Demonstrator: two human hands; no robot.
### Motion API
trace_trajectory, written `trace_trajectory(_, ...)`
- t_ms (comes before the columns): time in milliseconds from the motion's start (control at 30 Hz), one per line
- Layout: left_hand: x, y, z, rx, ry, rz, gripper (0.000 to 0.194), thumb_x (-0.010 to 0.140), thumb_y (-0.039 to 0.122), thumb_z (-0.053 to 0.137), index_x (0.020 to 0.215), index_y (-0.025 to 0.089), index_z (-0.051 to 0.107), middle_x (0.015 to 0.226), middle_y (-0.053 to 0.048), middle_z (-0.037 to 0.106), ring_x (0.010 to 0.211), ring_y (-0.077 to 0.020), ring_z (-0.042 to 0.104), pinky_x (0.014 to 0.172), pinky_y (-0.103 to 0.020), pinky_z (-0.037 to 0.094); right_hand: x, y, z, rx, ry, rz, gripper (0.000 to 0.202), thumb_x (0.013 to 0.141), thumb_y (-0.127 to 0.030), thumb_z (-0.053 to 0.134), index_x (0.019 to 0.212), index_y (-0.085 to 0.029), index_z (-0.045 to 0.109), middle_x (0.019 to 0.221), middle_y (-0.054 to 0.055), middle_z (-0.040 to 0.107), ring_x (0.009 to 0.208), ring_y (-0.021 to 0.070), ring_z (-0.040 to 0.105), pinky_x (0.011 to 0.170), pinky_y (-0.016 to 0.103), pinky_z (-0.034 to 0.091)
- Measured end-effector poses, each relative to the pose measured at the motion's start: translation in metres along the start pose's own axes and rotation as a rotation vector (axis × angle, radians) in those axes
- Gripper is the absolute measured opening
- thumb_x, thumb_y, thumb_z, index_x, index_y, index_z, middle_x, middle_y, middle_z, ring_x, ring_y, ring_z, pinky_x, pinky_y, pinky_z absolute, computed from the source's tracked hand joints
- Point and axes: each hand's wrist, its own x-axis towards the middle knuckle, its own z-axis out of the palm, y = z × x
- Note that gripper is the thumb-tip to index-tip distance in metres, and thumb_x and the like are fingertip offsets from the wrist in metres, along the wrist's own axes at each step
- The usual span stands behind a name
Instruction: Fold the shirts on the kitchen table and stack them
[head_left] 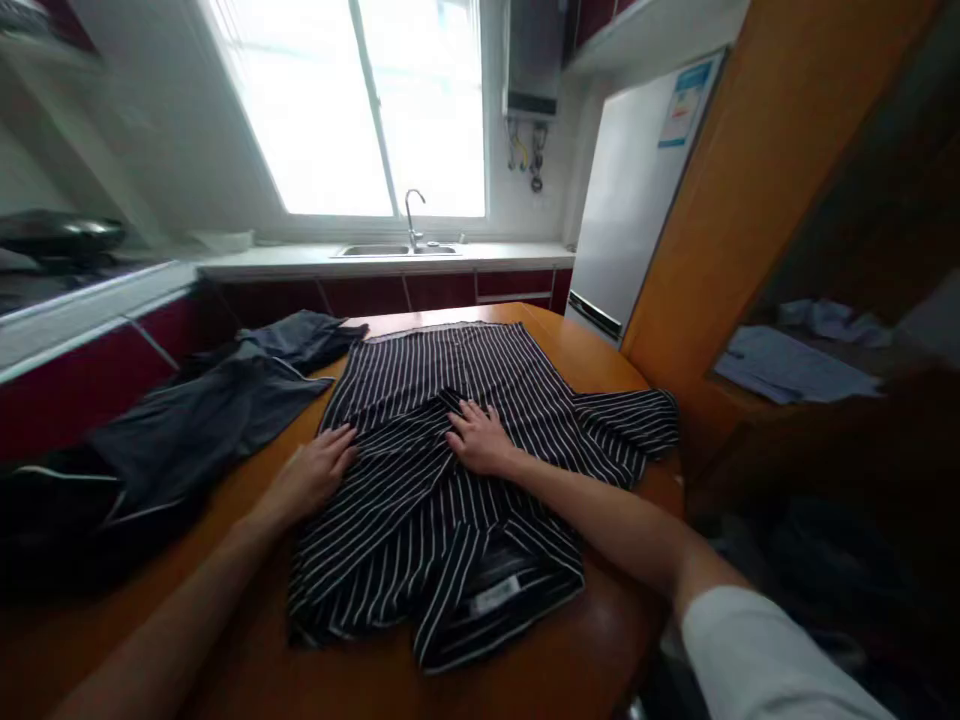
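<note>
A black shirt with white stripes (495,370) lies spread on the wooden table (592,350), its collar and white label toward me. One sleeve is folded across the shirt's body from the left, while the other sleeve (630,420) sticks out to the right over the table edge. My left hand (319,470) rests at the shirt's left edge, palm down with fingers stretched out. Near the middle, my right hand (480,438) lies flat on the end of the folded sleeve, its fingers spread. Neither hand grips the cloth.
Dark grey clothes (217,410) lie along the table's left side. Beyond the table are a counter with a sink (397,250) and faucet under a window. A white fridge (645,180) stands at the back right, beside an orange wooden panel (750,200).
</note>
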Motion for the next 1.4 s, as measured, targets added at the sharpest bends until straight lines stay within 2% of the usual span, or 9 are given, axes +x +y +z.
trace_trajectory(100,0.003,-0.002,-0.01,-0.005,0.073,-0.089,0.049,0.091,0.048,0.035,0.106,0.017,0.07,0.122,-0.014,0.067,0.116,-0.0297,0.062,0.106,-0.042,0.046,-0.001,0.004,-0.004,-0.009,0.019,0.127,0.058,0.104,-0.045,0.033,0.154,-0.014,0.039,0.162,0.017,0.031,0.152,0.0287,0.021,0.121,0.053,0.014)
trace_trajectory(267,0.005,-0.009,-0.024,0.048,0.079,-0.203,0.037,0.084,0.046,0.042,0.085,0.02,0.069,0.099,-0.012,0.07,0.106,-0.0303,0.063,0.101,-0.045,0.048,-0.002,0.008,-0.006,-0.035,0.037,0.163,0.058,0.105,-0.042,0.029,0.152,-0.01,0.041,0.161,0.019,0.033,0.152,0.0299,0.022,0.121,0.051,0.014)
trace_trajectory(433,0.003,-0.008,-0.035,-0.001,0.158,-0.248,0.031,0.085,0.034,0.041,0.088,0.019,0.068,0.099,-0.012,0.07,0.1,-0.0281,0.064,0.098,-0.042,0.05,-0.001,0.01,-0.002,-0.057,0.019,0.171,0.059,0.104,-0.041,0.03,0.153,-0.008,0.038,0.162,0.018,0.03,0.153,0.0291,0.02,0.121,0.05,0.013)
trace_trajectory(567,-0.001,0.019,-0.04,-0.05,0.3,-0.186,0.037,0.092,0.026,0.034,0.102,0.018,0.068,0.112,-0.011,0.069,0.108,-0.0251,0.064,0.102,-0.038,0.049,-0.001,0.011,0.001,-0.063,0.028,0.165,0.06,0.104,-0.039,0.03,0.153,-0.006,0.038,0.162,0.019,0.03,0.152,0.0302,0.019,0.121,0.052,0.013)
trace_trajectory(733,-0.008,0.06,-0.021,-0.072,0.039,0.065,0.05,0.101,0.04,0.033,0.138,0.016,0.056,0.147,-0.012,0.054,0.139,-0.0262,0.046,0.118,-0.046,0.034,0.0,0.014,0.003,-0.066,0.022,0.155,0.059,0.104,-0.038,0.031,0.152,-0.007,0.04,0.162,0.019,0.031,0.152,0.0306,0.02,0.121,0.053,0.014)
trace_trajectory(867,-0.012,0.068,-0.006,0.051,-0.186,0.055,0.065,0.103,0.053,0.027,0.154,0.015,0.038,0.163,-0.012,0.03,0.152,-0.031,0.022,0.121,-0.057,0.02,-0.001,0.013,0.0,-0.071,0.044,0.148,0.058,0.103,-0.037,0.031,0.152,-0.007,0.04,0.162,0.019,0.03,0.153,0.0305,0.019,0.121,0.055,0.013)
trace_trajectory(1067,-0.014,0.067,-0.006,0.121,-0.228,0.047,0.062,0.105,0.056,0.021,0.158,0.025,0.033,0.166,-0.007,0.021,0.154,-0.031,0.015,0.122,-0.055,0.017,-0.002,-0.009,-0.004,-0.024,0.026,-0.118,0.06,0.104,-0.043,0.029,0.154,-0.012,0.038,0.165,0.012,0.026,0.154,0.025,0.014,0.123,0.051,0.012)
trace_trajectory(1200,-0.014,0.068,-0.005,0.15,-0.232,0.057,0.062,0.106,0.054,0.02,0.159,0.025,0.029,0.167,-0.006,0.018,0.154,-0.0297,0.012,0.122,-0.054,0.017,0.023,-0.019,-0.001,-0.065,-0.054,-0.274,0.068,0.102,-0.05,0.03,0.155,-0.008,0.036,0.165,0.015,0.024,0.154,0.0255,0.013,0.124,0.049,0.009)
trace_trajectory(1400,-0.014,0.068,-0.002,0.166,-0.234,0.032,0.07,0.105,0.056,0.018,0.159,0.012,0.027,0.166,-0.012,0.016,0.155,-0.0271,0.012,0.124,-0.049,0.014,0.068,0.003,0.005,-0.105,-0.2,-0.173,0.075,0.101,-0.058,0.025,0.158,-0.01,0.029,0.166,0.013,0.019,0.155,0.0262,0.011,0.123,0.05,0.009)
